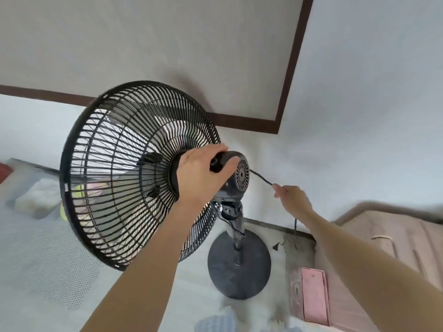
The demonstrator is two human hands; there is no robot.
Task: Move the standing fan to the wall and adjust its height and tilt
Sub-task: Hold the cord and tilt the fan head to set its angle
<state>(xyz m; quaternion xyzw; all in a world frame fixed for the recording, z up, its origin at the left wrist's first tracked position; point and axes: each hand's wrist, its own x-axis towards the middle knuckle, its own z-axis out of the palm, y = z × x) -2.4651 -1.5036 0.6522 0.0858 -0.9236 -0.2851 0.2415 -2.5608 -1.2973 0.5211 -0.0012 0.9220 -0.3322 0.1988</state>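
A black standing fan stands close to the white wall, its round grille tilted toward the left. My left hand grips the dark motor housing behind the grille, thumb over its top. Right of the housing, my right hand pinches the fan's black power cord, which runs from the housing's back and drops down along the wall. Below the head are the pole and the round black base on the floor.
A bed with white mesh netting lies at the left, with cloths on it. A pink padded piece of furniture stands at the right against the wall. A pink flat box leans beside it. A dark brown trim borders the ceiling.
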